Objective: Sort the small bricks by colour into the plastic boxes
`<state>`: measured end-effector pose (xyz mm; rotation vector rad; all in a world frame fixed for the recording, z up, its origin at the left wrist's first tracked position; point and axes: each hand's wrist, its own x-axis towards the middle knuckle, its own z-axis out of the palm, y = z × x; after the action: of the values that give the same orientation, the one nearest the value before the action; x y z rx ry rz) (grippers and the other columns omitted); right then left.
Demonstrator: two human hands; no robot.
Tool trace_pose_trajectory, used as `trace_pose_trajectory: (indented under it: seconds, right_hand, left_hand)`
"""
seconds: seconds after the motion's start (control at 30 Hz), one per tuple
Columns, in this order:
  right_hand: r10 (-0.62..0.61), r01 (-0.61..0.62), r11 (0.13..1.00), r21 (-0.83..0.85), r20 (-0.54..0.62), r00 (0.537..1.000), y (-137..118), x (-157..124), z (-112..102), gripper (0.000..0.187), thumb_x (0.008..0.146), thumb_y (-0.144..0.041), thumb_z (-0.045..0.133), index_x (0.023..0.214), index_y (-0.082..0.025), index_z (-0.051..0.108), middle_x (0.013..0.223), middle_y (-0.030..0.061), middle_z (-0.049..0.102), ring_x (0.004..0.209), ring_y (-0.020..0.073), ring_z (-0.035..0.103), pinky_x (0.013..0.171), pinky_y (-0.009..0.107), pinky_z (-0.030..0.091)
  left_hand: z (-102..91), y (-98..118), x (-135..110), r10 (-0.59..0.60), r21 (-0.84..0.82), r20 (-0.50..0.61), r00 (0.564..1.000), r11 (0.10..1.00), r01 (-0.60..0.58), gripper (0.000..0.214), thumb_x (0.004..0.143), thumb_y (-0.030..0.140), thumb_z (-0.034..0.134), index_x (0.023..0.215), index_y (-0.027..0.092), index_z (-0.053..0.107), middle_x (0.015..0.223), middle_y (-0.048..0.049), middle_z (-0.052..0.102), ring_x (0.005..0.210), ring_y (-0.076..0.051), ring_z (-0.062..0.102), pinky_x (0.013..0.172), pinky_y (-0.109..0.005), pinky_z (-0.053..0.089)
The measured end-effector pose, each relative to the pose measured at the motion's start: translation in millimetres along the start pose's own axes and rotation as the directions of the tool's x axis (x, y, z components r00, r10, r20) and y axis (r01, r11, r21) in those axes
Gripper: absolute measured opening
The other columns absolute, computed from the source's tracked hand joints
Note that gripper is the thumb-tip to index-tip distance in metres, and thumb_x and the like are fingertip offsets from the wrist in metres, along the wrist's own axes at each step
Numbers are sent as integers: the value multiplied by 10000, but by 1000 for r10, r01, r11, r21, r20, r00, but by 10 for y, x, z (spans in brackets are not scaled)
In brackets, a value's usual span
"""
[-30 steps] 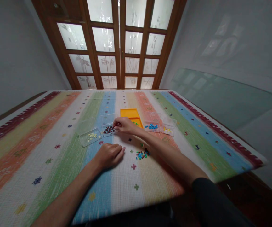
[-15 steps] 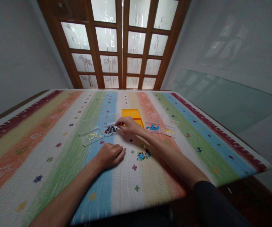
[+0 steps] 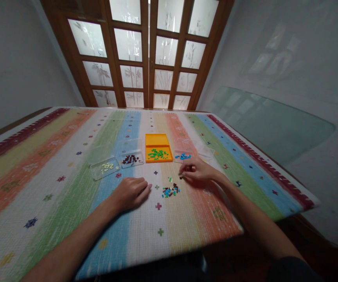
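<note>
My right hand (image 3: 196, 170) is over the orange stripe, its thumb and fingertips closed on a small dark brown brick (image 3: 180, 178). Just left of those fingertips lies a loose pile of small bricks (image 3: 170, 191), brown, blue and green mixed. A few green bricks (image 3: 170, 179) sit apart behind the pile. My left hand (image 3: 132, 192) rests palm down on the cloth left of the pile, fingers curled in, with nothing visible in it. Behind the hands stands an open yellow box (image 3: 146, 159) holding green bricks (image 3: 159, 154).
Left of the yellow box are clear boxes with brown bricks (image 3: 131, 159) and cream bricks (image 3: 108, 167). To its right, a clear box holds blue bricks (image 3: 183, 156); another, with yellow pieces, is partly behind my right hand. A striped cloth (image 3: 78, 188) covers the table.
My right hand has moved from the brown-brick box back to the right and nearer, beside the mixed pile, uncovering the yellow box. My left hand stays on the cloth. The view has shifted slightly.
</note>
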<state>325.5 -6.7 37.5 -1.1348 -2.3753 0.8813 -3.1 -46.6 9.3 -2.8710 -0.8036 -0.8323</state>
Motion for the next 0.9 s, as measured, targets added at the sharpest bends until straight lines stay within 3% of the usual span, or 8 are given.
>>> trace_pose_trajectory:
  seconds: [0.17, 0.3, 0.43, 0.6, 0.73, 0.9]
  right_hand:
    - [31, -55, 981, -188, -132, 991, 134, -98, 108, 218, 751, -89, 541, 865, -189, 698, 867, 62, 700, 779, 177, 607, 733, 306, 448]
    - [36, -81, 947, -311, -148, 988, 126, -69, 133, 196, 770, -89, 516, 869, -177, 659, 896, 89, 693, 819, 205, 599, 780, 330, 442]
    - [33, -85, 916, -392, -136, 990, 116, -65, 156, 192, 801, -95, 488, 904, -174, 629, 909, 86, 685, 828, 202, 586, 770, 306, 421]
    - [1, -57, 901, -431, -130, 991, 82, -68, 171, 204, 822, -85, 464, 926, -172, 616, 908, 88, 687, 836, 201, 582, 761, 293, 408]
    - [14, -72, 891, -449, -130, 991, 46, -65, 177, 199, 828, -87, 467, 921, -178, 618, 900, 80, 689, 814, 196, 578, 741, 290, 397]
    - [29, -82, 888, -453, -124, 992, 29, -69, 185, 199, 819, -82, 478, 924, -186, 613, 904, 76, 691, 812, 195, 572, 717, 284, 388]
  left_hand:
    - [-10, 61, 100, -145, -229, -5, 989, 963, 140, 255, 1008, 246, 454, 862, 158, 643, 757, -41, 628, 664, -145, 581, 626, -283, 473]
    - [23, 93, 258, -185, -394, 47, 982, 900, 188, 182, 991, 279, 524, 1068, 177, 655, 955, -78, 679, 879, -187, 641, 790, -350, 535]
    - [104, 103, 513, -91, -458, 140, 986, 877, 146, 215, 987, 277, 538, 1149, 194, 652, 1059, -98, 699, 985, -210, 645, 872, -387, 532]
    - [184, 35, 885, 188, -499, 264, 946, 866, -33, 291, 909, 160, 595, 1190, 191, 661, 1166, -112, 708, 1064, -222, 646, 917, -371, 510]
    - [199, 14, 1052, 274, -506, 330, 903, 859, -76, 226, 856, 115, 611, 1049, 196, 698, 997, -74, 740, 940, -203, 668, 837, -326, 513]
    - [236, 61, 1115, 283, -509, 350, 893, 858, -72, 149, 841, 119, 591, 915, 200, 692, 843, -37, 721, 834, -179, 657, 769, -291, 501]
